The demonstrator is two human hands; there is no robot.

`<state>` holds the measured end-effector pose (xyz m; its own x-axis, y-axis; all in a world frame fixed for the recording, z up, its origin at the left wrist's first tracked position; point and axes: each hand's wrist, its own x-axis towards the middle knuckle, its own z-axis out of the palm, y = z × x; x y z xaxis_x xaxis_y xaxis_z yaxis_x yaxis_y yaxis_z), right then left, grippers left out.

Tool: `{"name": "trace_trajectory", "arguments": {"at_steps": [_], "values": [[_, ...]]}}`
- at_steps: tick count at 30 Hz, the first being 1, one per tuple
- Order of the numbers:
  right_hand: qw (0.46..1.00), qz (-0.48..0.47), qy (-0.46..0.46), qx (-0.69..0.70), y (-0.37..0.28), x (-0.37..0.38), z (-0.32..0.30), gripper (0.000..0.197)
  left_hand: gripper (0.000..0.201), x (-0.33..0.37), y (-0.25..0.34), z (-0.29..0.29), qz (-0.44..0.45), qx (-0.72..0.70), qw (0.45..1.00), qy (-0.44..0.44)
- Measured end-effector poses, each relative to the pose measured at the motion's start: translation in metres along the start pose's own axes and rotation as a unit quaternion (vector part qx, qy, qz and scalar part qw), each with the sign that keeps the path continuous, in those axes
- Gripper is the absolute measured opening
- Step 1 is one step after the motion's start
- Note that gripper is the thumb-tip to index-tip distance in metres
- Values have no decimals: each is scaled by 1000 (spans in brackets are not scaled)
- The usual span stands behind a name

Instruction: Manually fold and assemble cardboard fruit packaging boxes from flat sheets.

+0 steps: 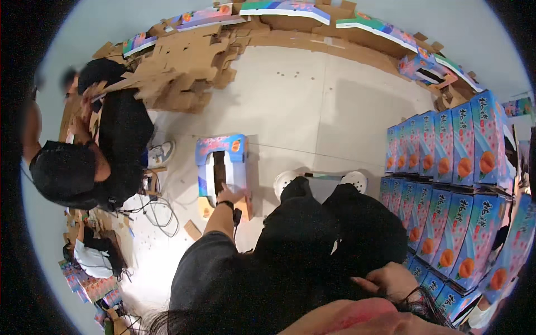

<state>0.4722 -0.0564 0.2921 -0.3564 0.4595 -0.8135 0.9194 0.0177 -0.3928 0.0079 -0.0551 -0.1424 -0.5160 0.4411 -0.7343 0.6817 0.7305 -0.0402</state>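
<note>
A blue and pink printed carton (239, 167) stands on the floor left of my feet, with a long dark slot in its top between white edges. My left hand (230, 194) reaches down to it, fingers at the slot and thumb toward the right panel, closed on its edge. An orange end flap (205, 207) sticks out near my wrist. My right hand (393, 282) rests by my right thigh with its fingers curled and nothing visible in them.
Stacked blue cartons (441, 145) rise close on my right. Flattened cardboard (184, 61) lies far left, and printed cartons (285, 10) line the back wall. A seated person in black (120, 128) holds cardboard at left. Loose cables (162, 215) and a cardboard scrap (192, 229) lie nearby.
</note>
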Motion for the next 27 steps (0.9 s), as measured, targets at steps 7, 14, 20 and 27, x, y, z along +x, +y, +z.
{"name": "trace_trajectory", "arguments": {"at_steps": [7, 14, 20, 27], "values": [[999, -3, 24, 43, -5, 3, -9, 50, 141, -15, 22, 22, -69, 31, 997, -4], [996, -67, 30, 57, -2, 2, -4, 48, 130, -26, 33, -9, -51, 8, 998, -26], [982, -134, 52, 121, 14, -7, 22, 51, 85, -61, 57, -44, 37, -222, 974, 23], [978, -107, 86, 156, 26, -18, 50, 48, 81, -133, 109, -126, 200, -286, 923, 164]]}}
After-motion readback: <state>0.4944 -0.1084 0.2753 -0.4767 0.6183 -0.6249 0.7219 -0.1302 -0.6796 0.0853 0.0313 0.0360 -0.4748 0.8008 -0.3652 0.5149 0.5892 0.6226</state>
